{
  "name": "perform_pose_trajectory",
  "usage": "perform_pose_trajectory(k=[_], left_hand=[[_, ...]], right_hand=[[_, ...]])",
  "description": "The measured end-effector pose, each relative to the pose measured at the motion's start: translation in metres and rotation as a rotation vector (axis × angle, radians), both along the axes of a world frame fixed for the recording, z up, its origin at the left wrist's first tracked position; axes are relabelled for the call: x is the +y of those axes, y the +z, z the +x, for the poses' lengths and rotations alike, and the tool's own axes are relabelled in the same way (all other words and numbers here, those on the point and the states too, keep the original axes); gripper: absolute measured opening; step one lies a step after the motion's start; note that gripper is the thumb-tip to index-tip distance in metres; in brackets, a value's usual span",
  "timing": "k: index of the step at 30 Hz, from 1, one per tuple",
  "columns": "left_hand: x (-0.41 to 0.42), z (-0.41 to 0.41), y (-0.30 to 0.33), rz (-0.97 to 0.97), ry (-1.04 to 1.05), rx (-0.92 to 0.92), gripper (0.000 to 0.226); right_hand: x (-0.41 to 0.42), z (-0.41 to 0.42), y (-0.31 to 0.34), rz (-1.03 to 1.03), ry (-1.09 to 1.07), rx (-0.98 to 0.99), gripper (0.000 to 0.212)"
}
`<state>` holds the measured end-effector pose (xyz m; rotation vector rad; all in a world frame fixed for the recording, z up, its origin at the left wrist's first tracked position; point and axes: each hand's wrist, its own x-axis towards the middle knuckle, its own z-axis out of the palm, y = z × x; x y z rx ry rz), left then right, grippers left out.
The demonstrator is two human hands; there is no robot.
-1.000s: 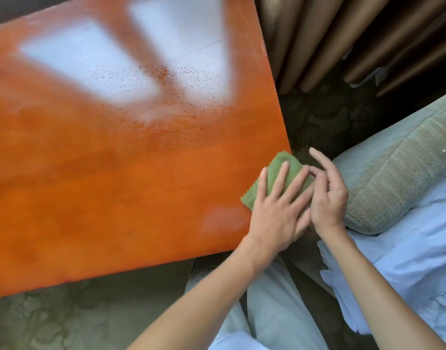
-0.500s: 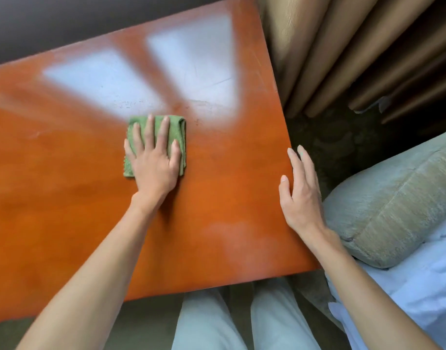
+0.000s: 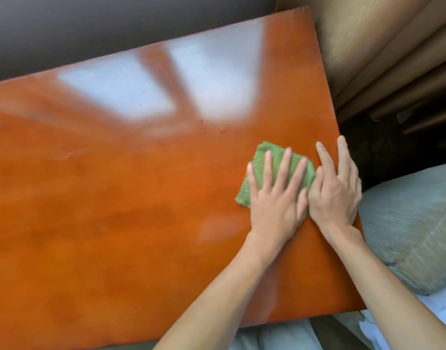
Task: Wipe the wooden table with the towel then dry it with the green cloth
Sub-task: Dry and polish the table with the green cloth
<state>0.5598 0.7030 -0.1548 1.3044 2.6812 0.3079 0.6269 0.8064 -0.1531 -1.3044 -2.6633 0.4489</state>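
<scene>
Both hands lie flat with spread fingers on the orange wooden surface (image 3: pixel 115 223), the left hand (image 3: pixel 277 198) pressing the folded green cloth (image 3: pixel 267 160), which has swept back from the middle to the right edge beside the resting right hand (image 3: pixel 335 193), so drying seems well underway.

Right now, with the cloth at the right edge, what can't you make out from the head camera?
- Green cloth: near half hidden under the left hand.
- Towel: not in view.
- Wooden table: left side cut off by the frame; glare and blur hide whether the far part is still wet.
- Right hand: palm contact with the table hidden.
</scene>
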Motion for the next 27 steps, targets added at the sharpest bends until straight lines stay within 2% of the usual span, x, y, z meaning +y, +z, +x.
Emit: perform_pose_trajectory(k=[3, 6, 10, 14, 17, 20, 23, 27], left_hand=[[0.015, -0.035, 0.0, 0.034, -0.038, 0.0, 0.056], [-0.012, -0.079, 0.002, 0.064, 0.048, 0.01, 0.054], [-0.102, -0.15, 0.003, 0.008, 0.303, 0.023, 0.055], [-0.235, -0.201, 0.005, -0.073, 0.615, -0.009, 0.057], [-0.313, -0.202, 0.009, -0.1, 0.868, -0.041, 0.058], [-0.328, -0.172, 0.009, -0.118, 1.018, -0.059, 0.059], [-0.294, -0.136, 0.007, -0.125, 0.968, -0.067, 0.059], [-0.214, -0.092, 0.005, -0.102, 0.584, -0.033, 0.06]], right_hand=[[-0.002, -0.003, 0.001, 0.023, 0.002, -0.01, 0.049], [-0.003, -0.004, 0.005, 0.032, 0.003, -0.055, 0.049], [-0.009, -0.01, 0.009, 0.027, 0.013, -0.064, 0.051], [-0.029, -0.039, 0.015, -0.034, 0.061, -0.023, 0.054], [-0.059, -0.075, 0.019, -0.076, 0.156, 0.007, 0.053], [-0.097, -0.113, 0.018, -0.096, 0.249, 0.037, 0.055], [-0.131, -0.141, 0.015, -0.088, 0.33, 0.024, 0.056], [-0.147, -0.146, 0.005, 0.046, 0.381, -0.055, 0.054]])
